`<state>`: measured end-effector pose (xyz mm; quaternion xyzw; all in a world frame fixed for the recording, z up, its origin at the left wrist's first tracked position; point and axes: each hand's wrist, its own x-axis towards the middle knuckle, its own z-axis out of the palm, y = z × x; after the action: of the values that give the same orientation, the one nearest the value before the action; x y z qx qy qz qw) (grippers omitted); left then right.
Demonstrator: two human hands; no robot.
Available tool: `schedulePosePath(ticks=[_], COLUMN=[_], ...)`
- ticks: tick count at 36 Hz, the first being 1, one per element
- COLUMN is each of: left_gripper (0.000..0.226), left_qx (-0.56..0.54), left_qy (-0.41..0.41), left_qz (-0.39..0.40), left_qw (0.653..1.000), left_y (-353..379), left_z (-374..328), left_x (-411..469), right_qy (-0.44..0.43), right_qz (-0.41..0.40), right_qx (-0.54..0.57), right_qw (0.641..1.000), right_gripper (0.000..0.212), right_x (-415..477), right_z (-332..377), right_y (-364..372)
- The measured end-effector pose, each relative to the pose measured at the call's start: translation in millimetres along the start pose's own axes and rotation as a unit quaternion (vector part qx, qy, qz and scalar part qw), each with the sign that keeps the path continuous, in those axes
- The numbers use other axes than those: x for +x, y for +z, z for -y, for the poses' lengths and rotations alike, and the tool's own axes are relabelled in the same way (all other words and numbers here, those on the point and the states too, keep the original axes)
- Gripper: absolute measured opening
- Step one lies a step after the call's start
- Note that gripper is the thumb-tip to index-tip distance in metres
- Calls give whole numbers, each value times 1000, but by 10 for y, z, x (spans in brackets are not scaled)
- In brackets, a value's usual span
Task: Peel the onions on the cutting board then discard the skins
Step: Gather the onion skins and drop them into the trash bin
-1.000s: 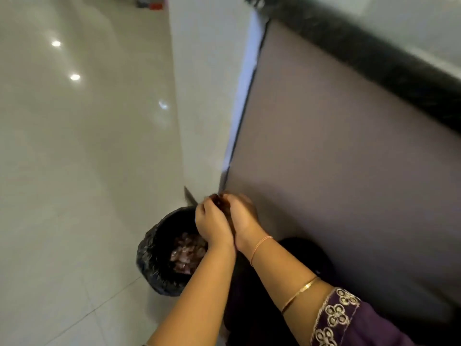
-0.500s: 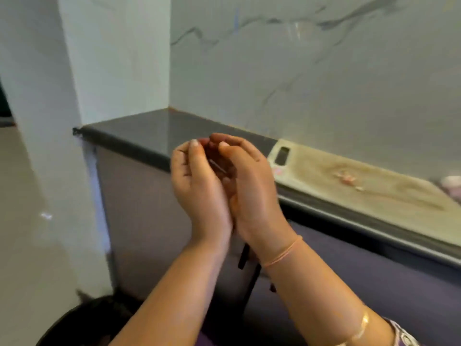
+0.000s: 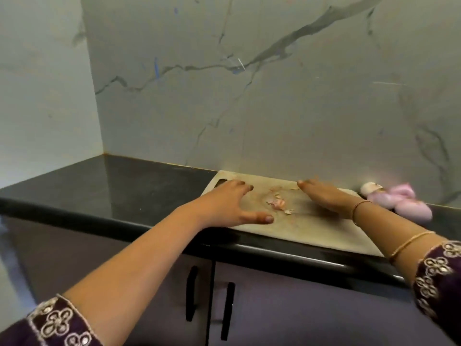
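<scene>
A pale, stained cutting board [image 3: 306, 221] lies on the black counter against the marble wall. A few small scraps of pink onion skin [image 3: 278, 203] lie near its middle. My left hand [image 3: 232, 203] rests flat on the board's left part, fingers spread, left of the scraps. My right hand [image 3: 324, 196] lies flat on the board to the right of the scraps, fingers pointing left. Neither hand holds anything. Several peeled pink onions [image 3: 399, 199] sit on the counter just past the board's right end.
The black counter [image 3: 119, 188] stretches left to a white corner wall. Below its front edge are grey cabinet doors with black handles [image 3: 190, 293]. The marble wall stands right behind the board.
My view rose from the bin on the floor to the counter. My hands, rubbed together over the bin and in front of me, have parted and now lie flat on the cutting board.
</scene>
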<state>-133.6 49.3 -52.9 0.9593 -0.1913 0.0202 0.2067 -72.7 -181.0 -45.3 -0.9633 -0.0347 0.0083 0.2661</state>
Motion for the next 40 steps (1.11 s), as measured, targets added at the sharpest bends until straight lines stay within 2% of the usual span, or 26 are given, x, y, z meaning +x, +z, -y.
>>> schedulePosePath(ticks=[4, 8, 10, 14, 16, 22, 29, 34, 37, 40], left_gripper=[94, 96, 91, 55, 45, 44, 41, 35, 33, 31], left_qx=[44, 26, 23, -3, -19, -4, -33, -69, -94, -131], left_qy=[-21, -31, -34, -26, -41, -71, -89, -75, -55, -41], left_qz=[26, 27, 8, -63, -100, -132, -183, -271, -318, -346], left_qw=[998, 999, 999, 998, 994, 989, 978, 957, 942, 928], left_y=[42, 77, 90, 108, 117, 163, 140, 151, 169, 191], left_z=[55, 72, 88, 124, 154, 172, 179, 172, 147, 105], left_x=[118, 166, 186, 237, 254, 284, 253, 200, 135, 50], right_qy=[-4, -54, -82, -131, -148, -238, -277, -278, -266, -244], right_qz=[34, 61, 80, 102, 115, 145, 170, 194, 206, 153], right_qx=[-22, -40, -45, -17, -8, -49, -39, -3, 88, 152], right_qw=[999, 996, 992, 986, 982, 959, 945, 941, 938, 945], right_gripper=[61, 57, 54, 50, 46, 42, 42, 41, 39, 35], right_x=[185, 304, 339, 300, 240, -78, -366, -539, -591, -507], right_z=[-72, 85, 129, 140, 139, 191, 166, 148, 148, 72], right_y=[55, 145, 166, 194, 217, 239, 289, 290, 254, 175])
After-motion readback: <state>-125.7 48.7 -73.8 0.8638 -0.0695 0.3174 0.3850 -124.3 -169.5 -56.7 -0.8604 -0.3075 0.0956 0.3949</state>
